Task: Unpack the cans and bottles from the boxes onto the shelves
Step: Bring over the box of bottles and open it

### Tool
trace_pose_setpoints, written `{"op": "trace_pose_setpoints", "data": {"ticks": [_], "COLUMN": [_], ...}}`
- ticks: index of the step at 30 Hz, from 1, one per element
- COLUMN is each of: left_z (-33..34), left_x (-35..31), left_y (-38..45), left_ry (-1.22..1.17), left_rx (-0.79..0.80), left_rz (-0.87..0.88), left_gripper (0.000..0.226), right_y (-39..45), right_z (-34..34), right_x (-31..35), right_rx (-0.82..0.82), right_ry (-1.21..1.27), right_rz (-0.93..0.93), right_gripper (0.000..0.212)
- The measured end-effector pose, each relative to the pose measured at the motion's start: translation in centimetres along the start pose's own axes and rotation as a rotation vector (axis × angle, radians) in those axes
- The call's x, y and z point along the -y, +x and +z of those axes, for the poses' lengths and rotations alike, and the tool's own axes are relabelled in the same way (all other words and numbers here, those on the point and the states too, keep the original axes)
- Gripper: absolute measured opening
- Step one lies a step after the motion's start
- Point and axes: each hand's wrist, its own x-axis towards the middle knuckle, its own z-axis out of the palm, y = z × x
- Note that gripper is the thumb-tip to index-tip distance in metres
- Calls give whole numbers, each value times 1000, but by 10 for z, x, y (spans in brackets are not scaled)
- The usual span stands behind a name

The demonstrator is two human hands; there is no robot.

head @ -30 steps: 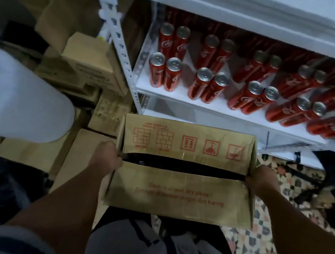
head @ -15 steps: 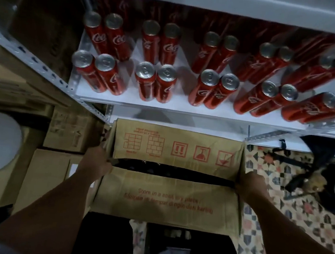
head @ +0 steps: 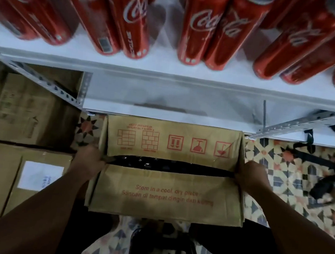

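A brown cardboard box [head: 167, 197] with red print hangs in front of me, low over the tiled floor, its top flaps parted by a narrow dark slit where can tops glint. My left hand [head: 87, 161] grips the box's left end and my right hand [head: 251, 176] grips its right end. Tall red Coca-Cola cans [head: 200, 24] stand in pairs along the white shelf [head: 168, 70] directly above the box. A lower white shelf [head: 163, 114] sits just behind the box's far edge.
Stacked cardboard boxes [head: 12, 176] fill the floor at left, beside the shelf's perforated metal post [head: 62, 93]. A dark bag with straps [head: 322, 180] lies on the patterned tile floor [head: 281, 180] at right. My dark-clothed legs show below the box.
The box has gone down toward the floor in both hands, and my head has dropped closer to the shelf, so the cans now loom large overhead.
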Motion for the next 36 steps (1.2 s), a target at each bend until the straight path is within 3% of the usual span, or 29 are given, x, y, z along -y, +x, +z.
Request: {"op": "trace_pose_setpoints", "data": {"ticks": [7, 10, 14, 15, 16, 18, 19, 21, 26, 31, 34, 36], "left_z": [52, 56, 62, 63, 64, 70, 72, 74, 80, 78, 67, 63], "left_x": [14, 17, 18, 12, 7, 7, 9, 14, 18, 11, 14, 20], "left_y": [32, 32, 40, 42, 42, 52, 56, 64, 61, 52, 42, 36], "left_ry": [-85, -69, 54, 72, 48, -39, -88, -164, -124, -43, -188, -453], "left_rx": [-105, -112, -116, -157, -209, -283, -300, -302, -297, -280, -254, -241], "left_rz": [36, 55, 2, 6, 20, 114, 182, 293, 388, 339, 485, 504], "left_gripper": [14, 18, 50, 40, 32, 110, 130, 139, 136, 128, 117, 103], "right_y": [41, 44, 47, 49, 50, 55, 57, 55, 52, 54, 47, 38], "right_z": [46, 53, 65, 70, 75, 82, 83, 86, 92, 87, 81, 77], "right_x": [-12, -17, -18, -18, -15, -13, -12, -11, -12, -25, -37, -38], "right_rx": [-14, -13, -92, -161, -241, -340, -363, -378, -408, -315, -320, -316], "right_ry": [5, -104, -133, -106, -69, -15, -19, -59, 32, 167, 396, 669], "right_rz": [-32, -82, -99, -105, -125, -187, -236, -361, -522, -618, -666, -683], "right_gripper": [33, 34, 29, 23, 32, 103, 128, 147, 143, 129, 115, 103]}}
